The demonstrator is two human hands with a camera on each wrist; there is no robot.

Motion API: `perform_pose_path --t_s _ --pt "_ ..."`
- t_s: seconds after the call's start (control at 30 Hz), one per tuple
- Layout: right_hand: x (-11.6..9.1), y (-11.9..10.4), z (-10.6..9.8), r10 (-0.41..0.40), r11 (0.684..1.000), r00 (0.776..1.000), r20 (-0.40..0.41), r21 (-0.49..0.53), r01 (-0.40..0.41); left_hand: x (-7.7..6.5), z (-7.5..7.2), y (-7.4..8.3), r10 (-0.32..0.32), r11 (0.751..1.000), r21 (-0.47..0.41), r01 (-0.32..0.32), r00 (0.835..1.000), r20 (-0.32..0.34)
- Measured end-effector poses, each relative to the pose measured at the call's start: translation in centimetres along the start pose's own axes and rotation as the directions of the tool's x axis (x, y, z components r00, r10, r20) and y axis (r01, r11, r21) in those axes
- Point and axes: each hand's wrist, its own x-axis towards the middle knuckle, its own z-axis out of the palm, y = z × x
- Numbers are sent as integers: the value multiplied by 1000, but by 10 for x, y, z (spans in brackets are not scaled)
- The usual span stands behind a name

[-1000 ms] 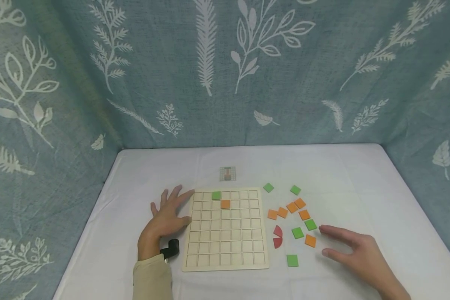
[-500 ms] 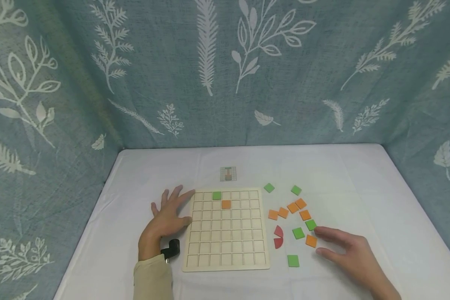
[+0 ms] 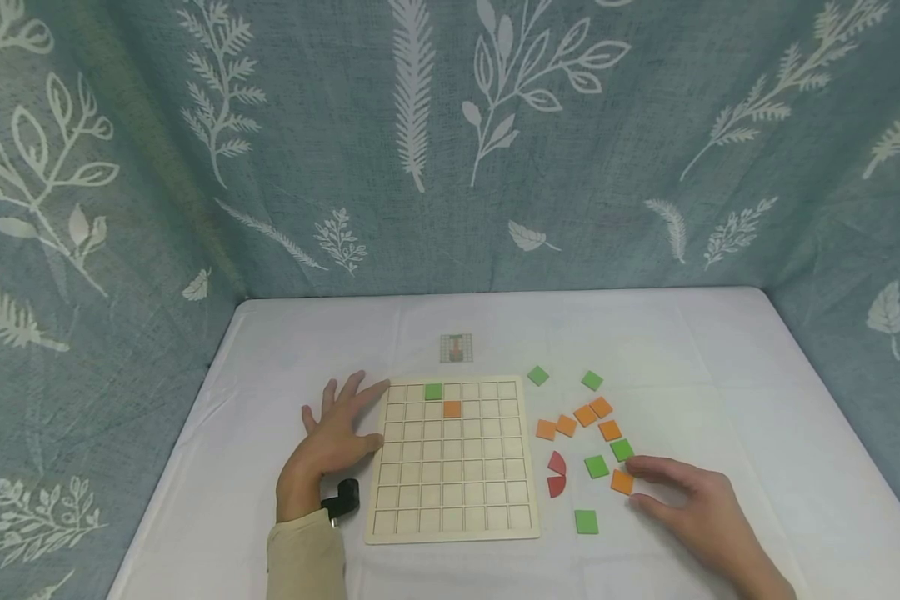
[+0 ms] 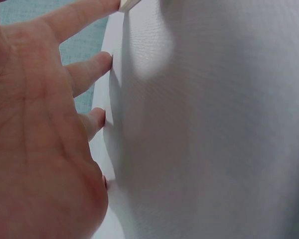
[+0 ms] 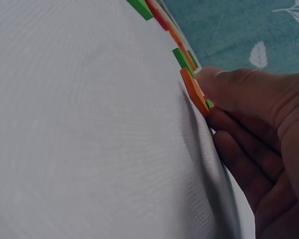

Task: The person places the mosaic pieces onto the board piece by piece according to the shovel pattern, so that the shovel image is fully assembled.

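My left hand (image 3: pixel 337 433) lies spread at the left side of a pale gridded wooden board (image 3: pixel 453 537), index fingertip and thumb at its edge. In the left wrist view, the palm (image 4: pixel 45 129) and spread fingers stand over the white cloth. A green square tile (image 3: pixel 433 391) and an orange one (image 3: pixel 452 409) sit in cells of the board. To the right, my right hand (image 3: pixel 693 504) has thumb and index finger parted on either side of a loose orange tile (image 3: pixel 622 482). In the right wrist view, the fingertips are right at this orange tile (image 5: pixel 193 92).
Several loose orange and green tiles (image 3: pixel 596 467) lie right of the board, with two red quarter-round pieces (image 3: pixel 556 486). A small printed grid card (image 3: pixel 456 348) lies beyond the board. A black object (image 3: pixel 342 497) sits by the left wrist. Patterned blue curtain (image 3: pixel 450 167) surrounds the table.
My right hand has moved left, bringing its thumb and index finger to the loose orange tile. The left hand and the board stay where they were.
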Motion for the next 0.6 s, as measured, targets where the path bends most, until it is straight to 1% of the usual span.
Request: perform_pose_path --t_s 0.1,0.37,0.6 --pt "0 -1 1 -17 1000 1000 -11 -17 17 0 0 0 -4 1000 -2 4 1000 1" --pt "1 -2 4 -33 998 999 -29 -48 32 -1 -1 0 1 1000 -8 -1 1000 2" --pt "1 0 7 -118 992 989 -92 -49 113 -1 -1 0 2 1000 -6 -2 1000 4"
